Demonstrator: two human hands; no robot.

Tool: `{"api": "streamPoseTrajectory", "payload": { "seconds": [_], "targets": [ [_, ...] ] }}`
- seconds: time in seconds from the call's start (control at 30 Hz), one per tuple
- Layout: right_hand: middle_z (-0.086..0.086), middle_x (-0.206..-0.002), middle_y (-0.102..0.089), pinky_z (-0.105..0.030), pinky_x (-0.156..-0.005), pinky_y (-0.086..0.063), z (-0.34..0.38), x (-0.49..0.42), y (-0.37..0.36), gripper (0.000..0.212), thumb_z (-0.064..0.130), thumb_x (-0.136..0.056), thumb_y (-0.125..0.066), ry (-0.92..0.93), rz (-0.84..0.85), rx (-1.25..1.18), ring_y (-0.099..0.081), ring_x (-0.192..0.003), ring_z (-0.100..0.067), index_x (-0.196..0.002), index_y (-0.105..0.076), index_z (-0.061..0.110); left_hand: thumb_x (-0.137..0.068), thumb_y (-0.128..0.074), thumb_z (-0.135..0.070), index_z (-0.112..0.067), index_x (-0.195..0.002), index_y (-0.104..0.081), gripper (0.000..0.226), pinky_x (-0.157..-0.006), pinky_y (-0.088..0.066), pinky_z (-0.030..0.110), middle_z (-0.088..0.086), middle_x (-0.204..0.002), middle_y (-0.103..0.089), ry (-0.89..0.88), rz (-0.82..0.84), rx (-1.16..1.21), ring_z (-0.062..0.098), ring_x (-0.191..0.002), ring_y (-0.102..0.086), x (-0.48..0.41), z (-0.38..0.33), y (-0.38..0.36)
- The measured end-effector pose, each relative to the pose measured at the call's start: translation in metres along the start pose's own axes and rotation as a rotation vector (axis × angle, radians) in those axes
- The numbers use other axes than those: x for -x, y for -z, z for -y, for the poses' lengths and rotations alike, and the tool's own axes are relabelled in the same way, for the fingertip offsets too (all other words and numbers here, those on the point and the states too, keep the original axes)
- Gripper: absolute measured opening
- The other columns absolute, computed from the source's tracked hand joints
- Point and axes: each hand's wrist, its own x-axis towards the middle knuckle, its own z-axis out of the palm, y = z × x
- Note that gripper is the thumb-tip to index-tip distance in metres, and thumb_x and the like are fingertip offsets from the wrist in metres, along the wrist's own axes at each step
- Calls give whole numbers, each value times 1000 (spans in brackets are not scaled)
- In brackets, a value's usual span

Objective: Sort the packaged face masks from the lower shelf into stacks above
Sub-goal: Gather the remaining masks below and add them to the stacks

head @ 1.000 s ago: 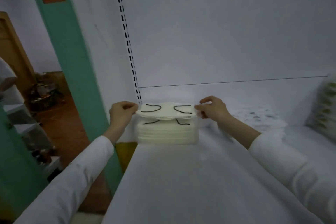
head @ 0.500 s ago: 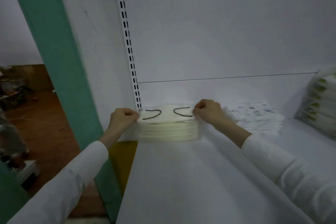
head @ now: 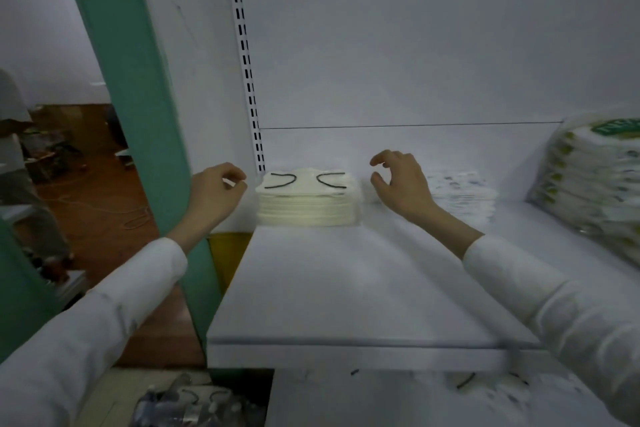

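The white metal upper shelf (head: 346, 288) carries three stacks. The tall pile of green-printed packets (head: 595, 191) leans at the far right, the cream stack of packaged face masks with black ear loops (head: 308, 201) sits far left, and a low white patterned stack (head: 460, 194) lies between them. Layers are too blurred to count. The two hands flank the cream stack without touching it. The left hand (head: 214, 194) has its grip curled and empty, while the right hand (head: 401, 184) has its grip released. A few loose masks (head: 485, 388) on the lower shelf suggest sorting is partly done.
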Motion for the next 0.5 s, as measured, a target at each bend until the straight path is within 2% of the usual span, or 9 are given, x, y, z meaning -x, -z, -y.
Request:
{"api": "streamPoseTrajectory", "payload": {
  "seconds": [0.13,0.2,0.27,0.33,0.43,0.5],
  "targets": [
    [2,-103,-59,-19,-75,-28,0,52,40,24,16,-92,-53,86,0,-69,-49,-105,-17,-114,-60,13,-83,-63,-10,-21,-83,-67,12,-72,-47,23,-1,-83,-68,3,8,93,18,-70,-65,57,-42,1],
    [9,-97,-55,-23,-77,-33,-3,87,60,21,14,-91,-54,149,5,-135,-51,-99,-13,-111,-61,14,-82,-64,-8,-29,-73,-62,22,-65,-48,25,-5,-73,-66,18,26,198,18,-65,-66,96,-66,-2],
    [11,-96,-57,-27,-78,-42,-8,126,78,20,14,-89,-53,247,5,-178,-54,-93,-12,-107,-62,14,-83,-64,-6,-29,-74,-62,25,-61,-48,26,-3,-74,-66,8,72,295,19,-62,-66,142,-89,-7],
    [6,-95,-61,-27,-75,-46,-14,169,93,20,16,-87,-50,349,44,-213,-54,-87,-9,-103,-63,13,-84,-63,-3,-20,-84,-64,17,-60,-50,25,4,-81,-68,-60,177,373,17,-63,-66,190,-107,-13],
    [3,-89,-61,-17,-69,-45,-31,242,108,21,14,-88,-47,433,190,-272,-54,-76,-8,-101,-64,11,-84,-62,0,-7,-98,-65,15,-65,-55,22,8,-87,-70,-198,437,439,15,-68,-67,251,-118,-23],
    [3,-91,-63,-17,-65,-47,-48,288,103,20,13,-89,-50,489,325,-247,-57,-75,-8,-102,-65,12,-85,-63,-2,-9,-98,-66,15,-65,-55,22,6,-87,-70,-154,530,455,12,-69,-66,281,-108,-38]
  ]
}}
